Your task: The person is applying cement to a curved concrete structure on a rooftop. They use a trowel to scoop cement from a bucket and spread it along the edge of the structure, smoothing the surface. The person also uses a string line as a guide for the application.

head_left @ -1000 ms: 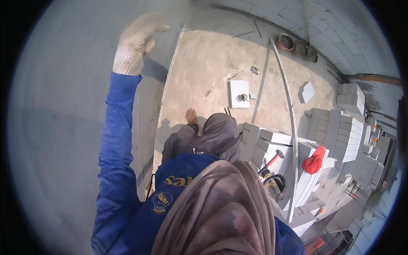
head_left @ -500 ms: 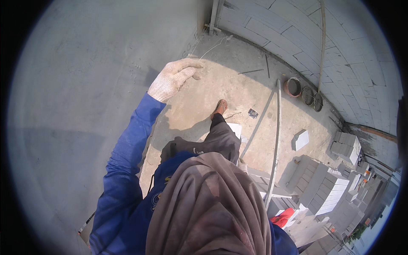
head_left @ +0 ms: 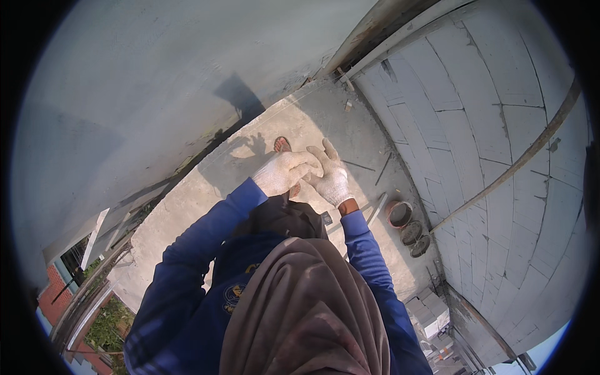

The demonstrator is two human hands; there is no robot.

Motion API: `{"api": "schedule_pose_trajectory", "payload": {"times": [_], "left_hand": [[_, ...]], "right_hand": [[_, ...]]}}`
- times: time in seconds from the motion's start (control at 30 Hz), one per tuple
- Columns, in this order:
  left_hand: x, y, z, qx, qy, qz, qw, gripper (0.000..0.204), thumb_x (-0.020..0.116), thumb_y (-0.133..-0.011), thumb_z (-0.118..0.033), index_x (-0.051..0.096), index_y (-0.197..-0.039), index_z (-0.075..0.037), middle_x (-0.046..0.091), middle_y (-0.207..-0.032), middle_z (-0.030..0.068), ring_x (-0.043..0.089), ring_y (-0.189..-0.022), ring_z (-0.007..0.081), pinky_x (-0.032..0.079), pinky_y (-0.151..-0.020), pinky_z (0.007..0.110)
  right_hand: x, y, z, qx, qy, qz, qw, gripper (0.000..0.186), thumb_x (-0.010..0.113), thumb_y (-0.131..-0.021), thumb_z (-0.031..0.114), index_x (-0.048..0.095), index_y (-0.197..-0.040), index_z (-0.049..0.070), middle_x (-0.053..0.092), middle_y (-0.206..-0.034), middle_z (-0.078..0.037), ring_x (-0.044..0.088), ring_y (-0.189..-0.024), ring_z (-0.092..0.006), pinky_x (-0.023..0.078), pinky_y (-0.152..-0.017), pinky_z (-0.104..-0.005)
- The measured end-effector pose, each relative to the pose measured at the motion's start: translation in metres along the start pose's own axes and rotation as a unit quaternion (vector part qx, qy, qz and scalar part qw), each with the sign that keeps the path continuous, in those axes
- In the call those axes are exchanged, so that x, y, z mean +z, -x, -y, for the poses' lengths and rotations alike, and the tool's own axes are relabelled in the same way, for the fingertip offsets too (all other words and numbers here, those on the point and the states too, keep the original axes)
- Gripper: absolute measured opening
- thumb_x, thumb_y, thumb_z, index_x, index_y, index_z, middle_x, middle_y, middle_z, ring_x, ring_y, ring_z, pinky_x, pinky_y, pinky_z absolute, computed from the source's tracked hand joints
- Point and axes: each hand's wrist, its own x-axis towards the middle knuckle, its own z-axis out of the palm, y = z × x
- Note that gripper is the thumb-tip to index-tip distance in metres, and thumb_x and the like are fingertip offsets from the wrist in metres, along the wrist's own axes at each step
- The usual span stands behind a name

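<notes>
In white knit gloves, my two hands meet in front of my body. The fingers of my left hand (head_left: 284, 171) are bent together against my right hand (head_left: 330, 178); whether they pinch glove fabric or something small is hidden. My right hand has its upper fingers raised and spread, with the rest partly covered by the left. Below them are my sandalled foot (head_left: 282, 145), dark trousers and the dusty concrete floor (head_left: 194, 206). A pale smooth wall (head_left: 144, 75) runs along the left, with the hands' shadow on the floor near it.
Round mortar buckets (head_left: 399, 214) line the block wall (head_left: 475, 125) at right, where a long wooden pole (head_left: 512, 169) crosses it. Thin bars (head_left: 384, 178) lie on the floor. Grey blocks (head_left: 426, 309) are stacked lower right; an edge at lower left shows brickwork (head_left: 53, 294) and greenery beyond.
My view has swung round toward the pale wall and block-wall corner. My right hand has come into view, and my left hand has moved inward to meet it.
</notes>
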Motion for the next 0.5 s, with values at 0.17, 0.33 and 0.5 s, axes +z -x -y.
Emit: {"api": "schedule_pose_trajectory", "payload": {"times": [0.17,0.33,0.5], "left_hand": [[-0.026,-0.062,0.046,-0.051,0.018,-0.102,0.993,0.023,0.055,-0.100,-0.011,0.068,-0.118,-0.004,0.073,-0.094,0.0153,0.072,-0.091,0.0261,0.055,-0.082,0.038],[-0.011,-0.116,0.139,-0.102,0.025,-0.172,0.979,0.024,0.056,-0.099,-0.007,0.068,-0.119,-0.005,0.071,-0.082,0.0136,0.071,-0.079,0.0267,0.055,-0.078,0.038],[0.010,-0.193,0.218,-0.119,-0.046,-0.192,0.973,0.028,0.060,-0.093,-0.009,0.069,-0.119,-0.007,0.073,-0.093,0.0200,0.071,-0.089,0.0379,0.055,-0.082,0.045]], "right_hand": [[-0.003,-0.056,-0.079,0.103,-0.235,0.167,0.952,0.033,0.069,-0.100,0.034,0.075,-0.112,0.005,0.072,-0.124,-0.014,0.066,-0.119,-0.0233,0.052,-0.100,-0.0352],[-0.033,-0.094,-0.151,0.258,-0.381,0.104,0.882,0.035,0.064,-0.104,0.034,0.072,-0.110,0.001,0.075,-0.109,-0.005,0.066,-0.097,-0.0109,0.052,-0.086,-0.0287],[-0.001,-0.192,-0.244,0.248,-0.232,0.103,0.935,0.033,0.064,-0.104,0.037,0.070,-0.109,0.004,0.075,-0.098,-0.004,0.063,-0.085,-0.0104,0.051,-0.078,-0.0283]]}}
